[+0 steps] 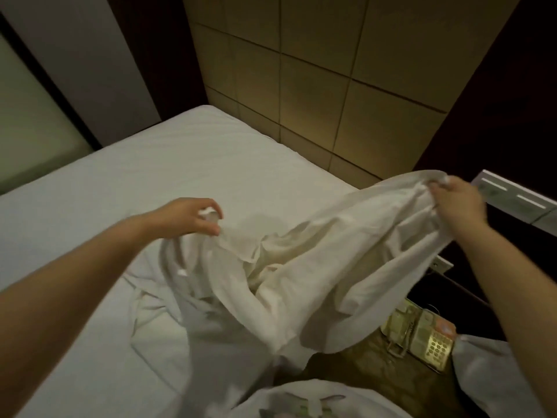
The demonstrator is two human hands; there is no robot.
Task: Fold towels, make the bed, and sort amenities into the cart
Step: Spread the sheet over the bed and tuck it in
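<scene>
Two bare hands are holding up a rumpled piece of white linen [316,260] over the near corner of the bed [180,164]. Whether it is a pillowcase or a sheet cannot be told. The left hand [193,218] is pinching one edge of the cloth between thumb and curled fingers, low over the mattress. The right hand [458,202] is gripping a bunched edge with its fingers closed round it, and is holding it higher and further right, past the side of the bed.

Between the hands the linen is sagging in loose folds. Its lower part is trailing onto the mattress at the left and hanging over the bed's edge in the middle. The bed is wearing a smooth white fitted sheet, creased only where the loose cloth is lying.

To the right, partly under the hanging linen, a telephone [422,333] with a keypad is sitting on a brown table [361,375] just beside the bed. Padded tan headboard panels [316,86] are rising behind the mattress, and a pale switch panel [512,197] is showing just beyond the right hand.
</scene>
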